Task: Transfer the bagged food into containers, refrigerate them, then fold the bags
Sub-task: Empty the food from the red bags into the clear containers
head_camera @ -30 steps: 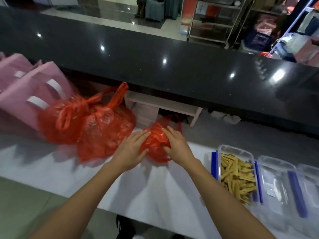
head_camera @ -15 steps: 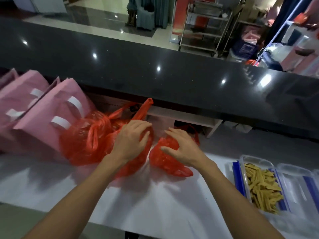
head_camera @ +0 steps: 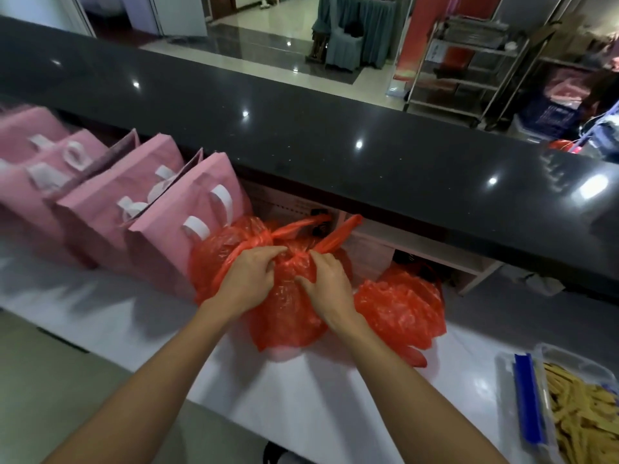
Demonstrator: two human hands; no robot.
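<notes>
Now left hand [head_camera: 249, 274] and right hand [head_camera: 326, 279] both pinch the knot of the tied red plastic bag [head_camera: 284, 303] on the white desk [head_camera: 301, 390]; likely untying, next loosen handles.

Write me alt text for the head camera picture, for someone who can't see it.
Both hands, left hand and right hand, grip the knotted top of a full red plastic bag on a white counter. Pink paper bags stand left; a crumpled red bag and a container of yellow sticks lie right.
</notes>
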